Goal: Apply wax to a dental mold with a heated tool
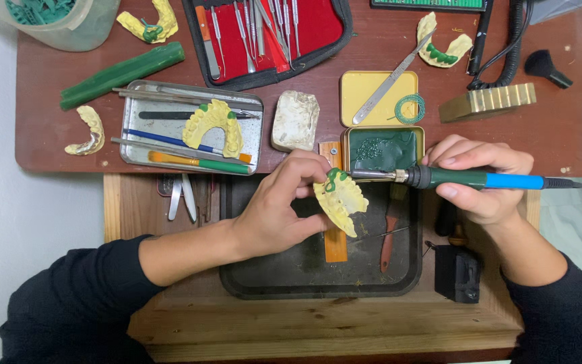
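Hands over dark tray (304,283) at near edge of bench (560,135); my left hand (274,212) has fingers (304,168) pinched closed round yellow dental cast (343,202), held above tray centre; my right hand (483,178) has fingers wrapped shut round green-and-blue heated wax tool (479,180), lying level, metal tip touching green wax (333,178) on cast's far edge; I see open tin of green wax (382,149) just beyond; metal tray (136,145) with second cast (215,125) far left; red instrument case (318,30) far centre.

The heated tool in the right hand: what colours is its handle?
The handle is dark green, then bright blue toward the cord, seen in the head view.
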